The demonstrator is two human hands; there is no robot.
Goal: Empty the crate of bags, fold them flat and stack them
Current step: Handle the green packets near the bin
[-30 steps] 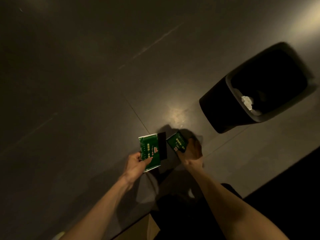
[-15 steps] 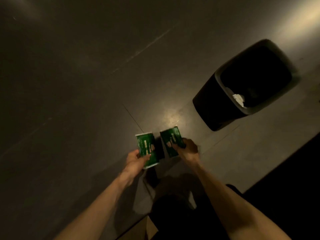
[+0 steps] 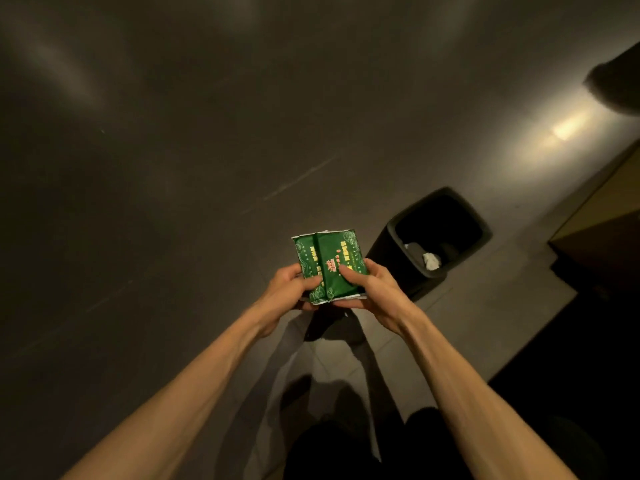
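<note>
Green bags (image 3: 329,266) overlap between both hands, left hand (image 3: 289,289) and right hand (image 3: 372,292) each gripping one

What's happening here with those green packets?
A person holds two green bags together in front of them, overlapping like a small stack. The left hand grips the left side and the right hand the right, thumbs on top. A dark bin with crumpled white paper inside stands just beyond.

A dim grey floor (image 3: 173,168) fills most of the frame. A black bin (image 3: 391,258) stands on it right of centre. White crumpled paper (image 3: 431,260) lies inside the bin.
</note>
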